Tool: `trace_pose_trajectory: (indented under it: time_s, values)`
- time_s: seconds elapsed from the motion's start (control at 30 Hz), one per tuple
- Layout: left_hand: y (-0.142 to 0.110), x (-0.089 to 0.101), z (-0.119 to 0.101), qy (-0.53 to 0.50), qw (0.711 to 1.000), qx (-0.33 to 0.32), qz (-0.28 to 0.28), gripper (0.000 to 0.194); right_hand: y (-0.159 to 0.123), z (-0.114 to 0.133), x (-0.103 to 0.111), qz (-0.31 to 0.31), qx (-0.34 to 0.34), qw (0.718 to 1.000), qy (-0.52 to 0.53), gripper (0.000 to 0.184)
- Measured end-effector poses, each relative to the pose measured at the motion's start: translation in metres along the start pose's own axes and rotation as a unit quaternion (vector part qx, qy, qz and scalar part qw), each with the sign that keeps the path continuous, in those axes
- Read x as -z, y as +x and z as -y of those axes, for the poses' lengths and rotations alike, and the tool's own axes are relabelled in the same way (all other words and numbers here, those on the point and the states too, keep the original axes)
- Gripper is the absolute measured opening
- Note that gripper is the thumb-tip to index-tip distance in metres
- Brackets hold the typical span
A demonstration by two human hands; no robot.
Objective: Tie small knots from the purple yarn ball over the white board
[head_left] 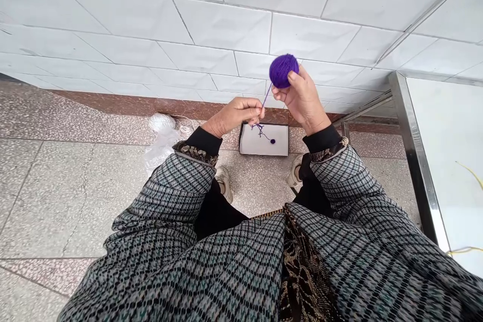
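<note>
My right hand [302, 98] is raised in front of me, its fingers closed around a purple ball of yarn [283, 69]. A purple strand [266, 96] runs down from the ball to my left hand [236, 114], whose fingertips pinch it. The loose end of the strand dangles below, over a shallow white box [252, 147] on the floor, where a small purple bit [272, 141] lies. Both arms wear checked grey sleeves.
A crumpled white plastic bag [163, 136] with white yarn lies on the floor left of the box, against the tiled wall. A metal-framed white table [415, 151] stands at the right with a yellow thread [470, 173] on it. My shoes [224, 181] rest on the speckled floor.
</note>
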State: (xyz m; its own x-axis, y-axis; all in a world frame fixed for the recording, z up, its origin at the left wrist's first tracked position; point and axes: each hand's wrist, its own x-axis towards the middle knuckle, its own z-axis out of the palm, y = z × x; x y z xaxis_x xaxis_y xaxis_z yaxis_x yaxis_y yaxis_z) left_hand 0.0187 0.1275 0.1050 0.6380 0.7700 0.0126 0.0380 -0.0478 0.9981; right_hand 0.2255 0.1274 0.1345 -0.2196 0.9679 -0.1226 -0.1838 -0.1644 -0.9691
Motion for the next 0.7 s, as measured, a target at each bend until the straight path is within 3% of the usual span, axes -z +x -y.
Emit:
trace_pose_trajectory:
  time_s: [0.07,0.13,0.17,0.23,0.3,0.33,0.4,0.47,0.57,0.7]
  values:
    - [-0.001,-0.003,-0.005,0.019,0.999,0.003,0.036,0.02,0.004,-0.005,0.001,-0.024,-0.005,0.997,-0.074,0.056]
    - [-0.003,-0.002,-0.008,0.037,0.998,0.011,0.04,0.016,0.005,-0.009,0.006,-0.01,-0.015,0.982,-0.188,0.047]
    - [-0.003,0.0,-0.008,0.042,0.999,0.016,0.031,0.015,0.004,-0.01,0.01,0.023,-0.028,0.969,-0.243,0.045]
    - [-0.004,0.005,-0.008,0.043,0.999,0.026,0.008,0.014,0.0,-0.008,0.019,0.16,-0.077,0.938,-0.299,0.042]
    - [-0.004,0.009,-0.005,0.035,0.999,0.031,-0.007,0.014,-0.006,-0.003,0.026,0.273,-0.094,0.927,-0.24,0.044]
    - [-0.004,0.011,-0.004,0.027,0.999,0.031,-0.011,0.015,-0.008,0.0,0.028,0.291,-0.081,0.937,-0.177,0.048]
    - [-0.003,0.011,-0.002,0.006,1.0,0.027,-0.011,0.019,-0.011,0.003,0.029,0.243,-0.028,0.969,-0.043,0.06]
    - [-0.002,0.007,-0.001,-0.02,0.999,0.025,-0.001,0.022,-0.011,0.005,0.023,0.146,0.016,0.988,0.036,0.065]
    - [0.0,0.0,-0.001,-0.037,0.998,0.037,0.022,0.02,-0.01,0.005,0.008,0.034,0.019,0.999,0.037,0.059]
    - [0.002,-0.01,0.001,-0.045,0.997,0.061,0.018,0.013,-0.011,0.004,-0.004,0.005,0.03,1.0,-0.005,0.055]
